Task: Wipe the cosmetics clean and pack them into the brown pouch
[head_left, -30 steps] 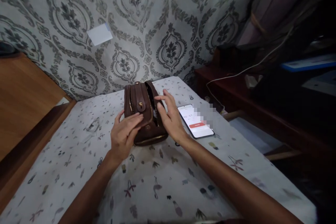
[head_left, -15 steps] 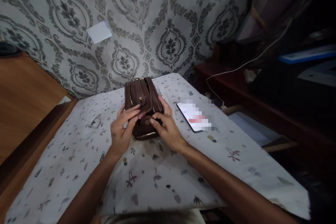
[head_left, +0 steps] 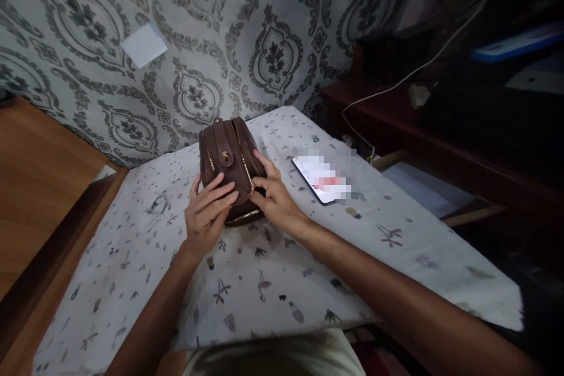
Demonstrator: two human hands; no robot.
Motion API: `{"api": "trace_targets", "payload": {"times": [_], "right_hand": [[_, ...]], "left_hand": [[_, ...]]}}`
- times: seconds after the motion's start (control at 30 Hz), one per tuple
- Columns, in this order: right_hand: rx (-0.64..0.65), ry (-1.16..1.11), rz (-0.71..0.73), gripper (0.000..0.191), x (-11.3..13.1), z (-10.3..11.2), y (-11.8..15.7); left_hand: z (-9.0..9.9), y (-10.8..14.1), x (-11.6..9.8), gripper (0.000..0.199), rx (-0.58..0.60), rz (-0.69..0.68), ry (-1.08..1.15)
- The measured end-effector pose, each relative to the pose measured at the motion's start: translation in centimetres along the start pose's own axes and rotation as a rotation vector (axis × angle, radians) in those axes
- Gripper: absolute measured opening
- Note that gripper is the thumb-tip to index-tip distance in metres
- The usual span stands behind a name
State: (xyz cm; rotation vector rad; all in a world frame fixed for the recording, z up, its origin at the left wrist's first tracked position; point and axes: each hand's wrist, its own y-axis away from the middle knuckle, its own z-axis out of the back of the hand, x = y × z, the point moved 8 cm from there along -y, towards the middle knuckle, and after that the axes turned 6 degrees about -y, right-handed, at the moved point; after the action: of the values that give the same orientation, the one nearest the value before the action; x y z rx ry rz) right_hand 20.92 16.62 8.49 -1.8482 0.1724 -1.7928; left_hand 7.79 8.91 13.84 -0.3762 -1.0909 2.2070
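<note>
A brown leather bag (head_left: 230,136) with gold zips rests on the table, a strap with a gold stud running across its top. My left hand (head_left: 207,205) lies over its near left corner, fingers stretched out across the top and front. At the near right corner, the thumb and fingertips of my right hand (head_left: 277,202) press together on the bag by the lower end of a gold zip (head_left: 247,175). Any zip pull there is hidden by the fingers. Along the bag's front edge runs another gold zip (head_left: 244,217).
Right of the bag lies a phone (head_left: 324,182) with a lit, partly blurred screen. A small clear item (head_left: 157,204) sits on the patterned cloth (head_left: 264,305) at left. A wooden panel (head_left: 48,188) borders the left; a pale cable (head_left: 396,87) runs over dark furniture at right.
The bag's near flap has come down over the front part, where a round stud showed before. My left hand now lies flatter on it, and my right fingers have shifted to the zip's end.
</note>
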Motion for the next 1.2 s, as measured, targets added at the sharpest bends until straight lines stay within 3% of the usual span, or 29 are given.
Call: {"api": "trace_targets", "payload": {"times": [0.17, 0.43, 0.63, 0.87, 1.1, 1.2], "right_hand": [[0.001, -0.039, -0.018, 0.039, -0.1, 0.0, -0.1], [0.021, -0.030, -0.051, 0.024, 0.0, 0.1, 0.1], [0.044, 0.007, -0.032, 0.020, 0.1, 0.3, 0.1], [0.120, 0.012, -0.014, 0.022, 0.4, 0.6, 0.0], [0.075, 0.046, -0.007, 0.021, 0.2, 0.5, -0.1], [0.074, 0.038, -0.002, 0.019, 0.2, 0.5, -0.1]], "left_hand": [[-0.3, 0.5, -0.3, 0.033, 0.017, -0.075, -0.059], [-0.8, 0.8, -1.0, 0.038, 0.069, -0.216, -0.225], [-0.9, 0.7, -1.2, 0.037, 0.053, -0.235, -0.286], [-0.2, -0.3, -1.3, 0.026, 0.027, -0.113, -0.178], [0.2, -0.9, -0.1, 0.014, 0.075, 0.100, -0.051], [0.2, -0.8, 0.0, 0.014, 0.097, 0.094, -0.059]]}}
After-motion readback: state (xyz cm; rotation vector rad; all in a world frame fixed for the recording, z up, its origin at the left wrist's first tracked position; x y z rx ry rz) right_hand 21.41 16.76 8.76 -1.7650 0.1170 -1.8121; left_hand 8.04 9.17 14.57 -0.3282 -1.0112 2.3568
